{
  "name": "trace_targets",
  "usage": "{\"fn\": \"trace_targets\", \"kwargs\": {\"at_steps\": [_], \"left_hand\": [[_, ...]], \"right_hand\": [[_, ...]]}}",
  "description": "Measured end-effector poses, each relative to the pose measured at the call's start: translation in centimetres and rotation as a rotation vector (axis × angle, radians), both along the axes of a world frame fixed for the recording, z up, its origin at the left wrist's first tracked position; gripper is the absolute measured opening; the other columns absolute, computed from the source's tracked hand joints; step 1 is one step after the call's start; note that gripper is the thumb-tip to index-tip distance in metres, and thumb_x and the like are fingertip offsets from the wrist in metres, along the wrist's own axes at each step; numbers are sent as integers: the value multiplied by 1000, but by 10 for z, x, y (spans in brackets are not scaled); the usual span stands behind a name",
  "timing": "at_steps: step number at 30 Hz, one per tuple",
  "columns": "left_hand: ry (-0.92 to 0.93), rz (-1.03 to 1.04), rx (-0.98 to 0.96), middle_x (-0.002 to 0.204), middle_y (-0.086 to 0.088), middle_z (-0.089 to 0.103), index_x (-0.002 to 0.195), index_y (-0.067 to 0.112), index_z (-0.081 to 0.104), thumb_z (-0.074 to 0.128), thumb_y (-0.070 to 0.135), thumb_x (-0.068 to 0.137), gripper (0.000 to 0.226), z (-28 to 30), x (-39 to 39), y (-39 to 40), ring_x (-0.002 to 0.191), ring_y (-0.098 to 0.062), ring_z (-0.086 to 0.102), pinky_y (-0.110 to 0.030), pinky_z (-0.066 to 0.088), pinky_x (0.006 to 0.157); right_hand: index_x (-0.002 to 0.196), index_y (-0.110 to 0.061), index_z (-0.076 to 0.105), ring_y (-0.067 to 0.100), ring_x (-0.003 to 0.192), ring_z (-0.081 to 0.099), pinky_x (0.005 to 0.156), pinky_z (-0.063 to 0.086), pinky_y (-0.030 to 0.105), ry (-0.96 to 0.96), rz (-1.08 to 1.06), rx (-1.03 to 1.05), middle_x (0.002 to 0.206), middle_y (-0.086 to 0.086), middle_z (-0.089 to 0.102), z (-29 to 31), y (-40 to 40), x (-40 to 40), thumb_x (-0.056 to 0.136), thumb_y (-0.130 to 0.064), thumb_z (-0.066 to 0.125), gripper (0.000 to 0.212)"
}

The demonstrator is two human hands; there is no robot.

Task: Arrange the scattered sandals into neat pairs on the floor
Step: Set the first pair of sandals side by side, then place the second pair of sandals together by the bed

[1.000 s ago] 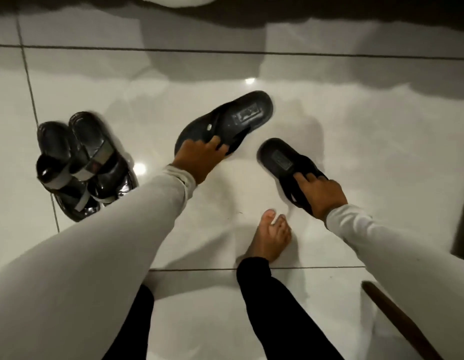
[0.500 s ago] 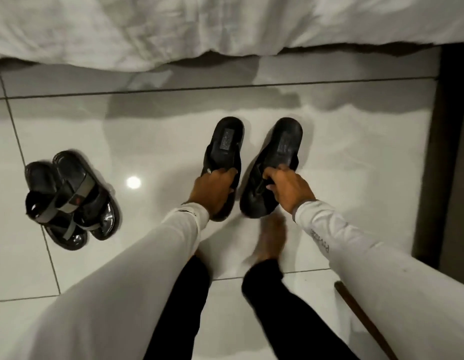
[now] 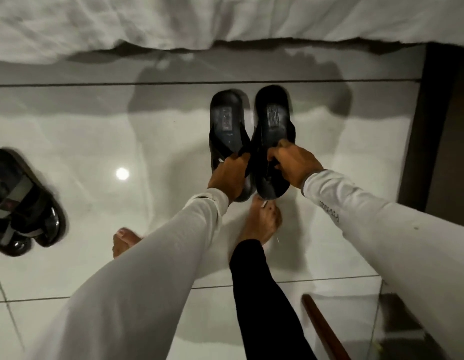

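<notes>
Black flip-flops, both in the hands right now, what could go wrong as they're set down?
1. The left flip-flop and right flip-flop lie close together, straps bunched under the left hand and right hand; releasing could skew them.
2. The bare foot sits just behind their heels and might nudge them.
3. The glossy floor may let them slide.

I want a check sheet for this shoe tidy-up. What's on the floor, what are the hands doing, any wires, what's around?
Surface: glossy white tiled floor, lamp glare.
Job's things: left flip-flop and right flip-flop side by side; strapped sandals paired at left edge.
Clutter: wooden stick.
Grips: left hand holds left flip-flop; right hand holds right flip-flop.
Cables: nothing seen.
Surroundings: white bedsheet, dark furniture, bare feet.
</notes>
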State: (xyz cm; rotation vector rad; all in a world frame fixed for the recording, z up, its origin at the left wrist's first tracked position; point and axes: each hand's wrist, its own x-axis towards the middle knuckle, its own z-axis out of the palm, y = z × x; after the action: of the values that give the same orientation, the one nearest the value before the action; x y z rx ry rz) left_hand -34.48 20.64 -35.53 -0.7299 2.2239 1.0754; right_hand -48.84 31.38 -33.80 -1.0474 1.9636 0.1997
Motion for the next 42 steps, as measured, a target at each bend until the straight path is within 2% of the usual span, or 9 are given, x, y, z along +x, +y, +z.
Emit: {"fn": "trace_targets", "kwargs": {"at_steps": [8,16,20,25,29,33,36,40,42], "left_hand": [[29,-29,-2,128,-21,62,135,9,51,52,4,95,41,-8,-29,4,112,-45,64,-53,54,98],[-23,47,255,148,-18,50,154,14,30,58,7,92,68,17,12,-7,130,-36,53,-46,45,111],[18,163,313,147,-19,52,155,8,27,54,-4,86,75,44,75,-29,129,-35,57,-42,45,111],[-99,253,204,154,-9,46,157,19,24,53,10,93,70,67,198,-90,135,-28,51,-42,42,112],[-201,317,-26,143,-12,47,154,20,29,54,12,92,67,76,326,-173,129,-34,50,-48,47,104],[-252,472,-314,134,-16,48,138,20,45,57,16,91,49,83,432,-253,112,-43,59,-53,55,84],[-384,473,-435,138,-21,42,147,23,36,62,19,89,64,70,482,-302,112,-46,55,-53,52,84],[-539,576,-275,149,-25,24,155,41,11,64,24,91,85,32,508,-344,115,-51,53,-58,46,97],[-512,610,-146,143,-26,29,156,42,4,66,23,91,92,14,505,-347,111,-55,55,-57,46,100]], "right_hand": [[116,-13,59,37,105,57,82,52,42,-5,-9,-25,125,16,51,-9,16,-24,89,-2,56,28],[121,-12,57,37,110,57,90,54,50,5,-183,-32,121,16,55,23,-2,14,79,7,58,46],[120,-10,57,42,113,56,90,53,49,149,-196,-8,120,21,57,47,-29,55,82,2,60,40],[128,-9,51,42,118,52,91,50,49,241,-33,61,128,19,53,63,-91,138,83,-6,65,47],[136,-12,46,39,122,52,97,50,47,89,-13,-9,135,16,49,62,-175,237,88,-7,57,49],[132,-14,49,37,114,60,94,53,44,-147,-41,-97,135,11,46,48,-266,340,86,-3,58,48],[130,-16,49,38,111,61,89,54,47,-240,4,-221,134,10,46,34,-327,404,82,-2,59,51],[131,-16,47,40,109,63,80,54,48,-197,213,-246,136,10,46,1,-382,462,79,2,62,57],[132,-16,48,39,112,61,82,52,48,-149,292,-166,139,12,44,-17,-390,469,80,1,63,56]]}}
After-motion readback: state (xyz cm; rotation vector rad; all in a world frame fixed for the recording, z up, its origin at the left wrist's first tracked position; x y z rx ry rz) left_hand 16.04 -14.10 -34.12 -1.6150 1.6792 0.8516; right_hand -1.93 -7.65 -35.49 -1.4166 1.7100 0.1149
